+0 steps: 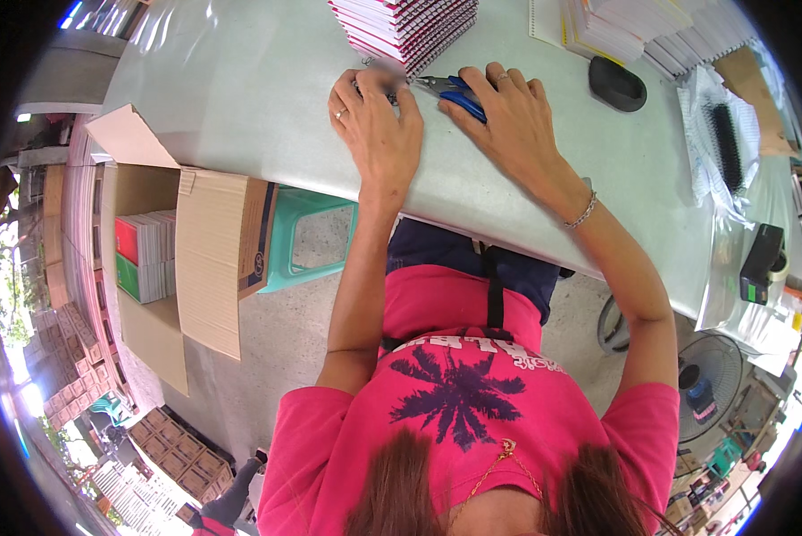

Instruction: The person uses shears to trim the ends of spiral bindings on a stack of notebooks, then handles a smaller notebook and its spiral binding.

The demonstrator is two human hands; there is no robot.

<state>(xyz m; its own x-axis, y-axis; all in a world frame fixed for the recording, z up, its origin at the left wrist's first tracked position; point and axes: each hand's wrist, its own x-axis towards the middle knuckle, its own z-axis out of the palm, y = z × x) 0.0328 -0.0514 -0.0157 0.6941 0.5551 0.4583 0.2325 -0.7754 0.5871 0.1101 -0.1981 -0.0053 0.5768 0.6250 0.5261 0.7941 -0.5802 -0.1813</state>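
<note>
Your right hand [513,105] grasps blue-handled pliers [465,103], thumb on one side and fingers on the other, their nose aimed left towards your left hand [379,129]; this grip appears chosen to let the handles be squeezed. Your left hand is bent, fingers curled and pointing down at the tabletop [267,116]; a blurred patch covers the fingertips, so whether they grip anything cannot be told. The pliers lie at upper centre, just below the near corner of a stack of coil-bound notebooks [405,31], set square, probably to keep the coil edges aligned and within your reach. At upper right, a dark rounded object [617,85] rests apart from your hands, near more bound books [633,31], seemingly set aside to leave you working room. At far right, a black ribbed bundle [727,147] lies on crumpled wrapping [696,116]. At left, a cardboard box [209,259] stands with flaps spread, presumably for access to the red and green booklets [151,255] inside, beside a green stool [280,246].
</note>
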